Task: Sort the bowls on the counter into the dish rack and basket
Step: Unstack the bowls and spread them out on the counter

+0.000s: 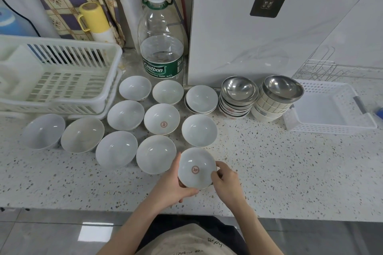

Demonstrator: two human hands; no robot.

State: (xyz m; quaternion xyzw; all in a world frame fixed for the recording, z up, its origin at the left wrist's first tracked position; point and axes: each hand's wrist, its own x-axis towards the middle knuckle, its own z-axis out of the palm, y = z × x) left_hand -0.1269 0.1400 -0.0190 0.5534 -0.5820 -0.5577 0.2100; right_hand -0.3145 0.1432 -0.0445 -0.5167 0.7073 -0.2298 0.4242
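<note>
Bowl (196, 168) gripped by left hand (176, 186), right hand (227, 182); fingers curled round rim, apparently off counter (290, 161).

The dish rack (60, 76) runs off the left edge, so its left end is unseen. The left hand (174, 184) covers the near left side of the held bowl (196, 168), and the right hand (228, 182) covers its right rim. In both stacks (238, 97) only the top bowl shows its inside; those below show rims alone. The wire rack (319, 70) stands partly behind the basket (331, 126). The blue thing (379, 113) at the right edge is cut off.
</note>
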